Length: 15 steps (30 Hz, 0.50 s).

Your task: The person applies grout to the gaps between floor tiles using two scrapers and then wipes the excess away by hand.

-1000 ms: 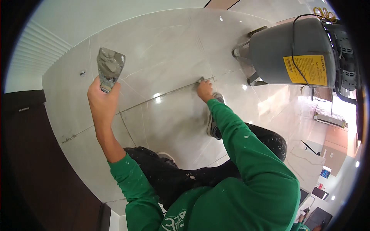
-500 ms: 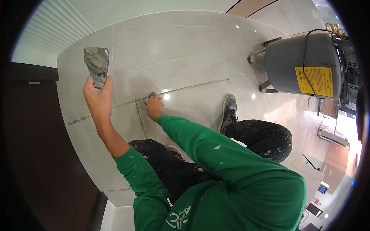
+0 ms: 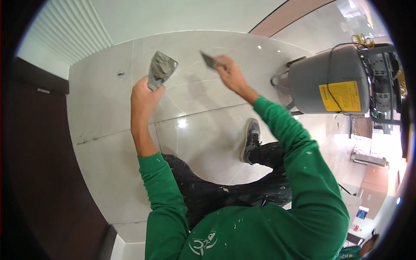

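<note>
My left hand (image 3: 145,102) is closed round the handle of a wide putty knife (image 3: 164,67), its blade pointing away from me and heaped with grey paste. To the right, my right hand (image 3: 232,74) grips a small flat scraper (image 3: 208,60), whose dark blade points toward the putty knife. Both tools are raised above the floor and apart from each other. Beneath them lie light grey tiles (image 3: 208,143), with grey joint lines (image 3: 199,113) running between them.
A grey air compressor (image 3: 303,78) with a yellow label stands on the right. My shoe (image 3: 251,141) rests on the tiles. A dark brown door (image 3: 39,164) borders the left side; a white wall (image 3: 182,15) runs along the far side. Part of another person (image 3: 351,252) shows at lower right.
My right hand has lifted off the tile joint and moved far and to the right with the scraper. My left hand has shifted right, and the putty knife now tilts to the right.
</note>
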### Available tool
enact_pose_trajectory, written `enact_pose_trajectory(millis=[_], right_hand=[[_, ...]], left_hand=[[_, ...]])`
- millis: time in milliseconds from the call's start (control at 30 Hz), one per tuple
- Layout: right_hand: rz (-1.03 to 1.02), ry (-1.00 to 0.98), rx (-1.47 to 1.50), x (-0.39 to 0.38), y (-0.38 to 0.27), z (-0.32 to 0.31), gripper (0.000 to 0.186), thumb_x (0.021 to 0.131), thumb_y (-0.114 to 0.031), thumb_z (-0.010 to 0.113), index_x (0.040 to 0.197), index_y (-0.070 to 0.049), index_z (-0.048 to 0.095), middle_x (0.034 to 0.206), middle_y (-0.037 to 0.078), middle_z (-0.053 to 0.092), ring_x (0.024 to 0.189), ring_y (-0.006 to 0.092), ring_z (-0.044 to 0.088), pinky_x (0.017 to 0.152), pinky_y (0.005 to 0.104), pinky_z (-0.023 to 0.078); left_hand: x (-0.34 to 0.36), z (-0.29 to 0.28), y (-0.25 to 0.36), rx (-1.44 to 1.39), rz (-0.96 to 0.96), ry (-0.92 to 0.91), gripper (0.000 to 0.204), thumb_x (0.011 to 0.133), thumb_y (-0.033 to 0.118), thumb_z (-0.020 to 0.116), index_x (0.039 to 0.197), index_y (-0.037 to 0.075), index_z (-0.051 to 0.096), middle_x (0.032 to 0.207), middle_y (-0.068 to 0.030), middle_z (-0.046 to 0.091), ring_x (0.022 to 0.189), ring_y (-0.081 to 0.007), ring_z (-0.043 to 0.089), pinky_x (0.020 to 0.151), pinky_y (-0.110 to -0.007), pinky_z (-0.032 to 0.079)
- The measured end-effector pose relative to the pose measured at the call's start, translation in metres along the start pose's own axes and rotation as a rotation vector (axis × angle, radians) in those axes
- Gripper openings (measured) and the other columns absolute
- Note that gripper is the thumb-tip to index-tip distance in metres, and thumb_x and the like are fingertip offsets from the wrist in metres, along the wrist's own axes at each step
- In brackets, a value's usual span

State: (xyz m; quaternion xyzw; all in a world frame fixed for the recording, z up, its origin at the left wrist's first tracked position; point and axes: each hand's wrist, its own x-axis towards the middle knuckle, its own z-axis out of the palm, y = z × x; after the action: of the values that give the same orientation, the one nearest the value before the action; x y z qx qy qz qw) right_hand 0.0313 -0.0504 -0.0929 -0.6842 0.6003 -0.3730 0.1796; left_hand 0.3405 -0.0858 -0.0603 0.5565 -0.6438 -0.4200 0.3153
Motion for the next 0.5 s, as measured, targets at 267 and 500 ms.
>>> enact_pose_trajectory(millis=[267,500], right_hand=[[-0.698,-0.26,-0.407,-0.031,-0.079,-0.117,0.068,0.079,0.009,0.063,0.144,-0.01,0.052,0.137,0.018,0.052,0.122,0.0371,0.056,0.102,0.0466,0.051],[-0.145,-0.223,-0.554,-0.08,-0.019,-0.152,0.052,0.087,0.008,0.053,0.137,-0.005,0.057,0.138,0.018,0.051,0.128,0.0373,0.05,0.108,0.0445,0.044]], left_hand=[[0.0,0.079,0.046,-0.094,0.269,-0.39,0.027,0.076,0.014,0.072,0.098,-0.002,0.068,0.081,-0.0201,0.068,0.073,-0.036,0.065,0.07,-0.04,0.051],[-0.005,0.109,0.061,-0.258,0.279,-0.48,0.028,0.082,0.015,0.074,0.102,-0.003,0.067,0.088,-0.0143,0.072,0.075,-0.0241,0.066,0.073,-0.038,0.052]])
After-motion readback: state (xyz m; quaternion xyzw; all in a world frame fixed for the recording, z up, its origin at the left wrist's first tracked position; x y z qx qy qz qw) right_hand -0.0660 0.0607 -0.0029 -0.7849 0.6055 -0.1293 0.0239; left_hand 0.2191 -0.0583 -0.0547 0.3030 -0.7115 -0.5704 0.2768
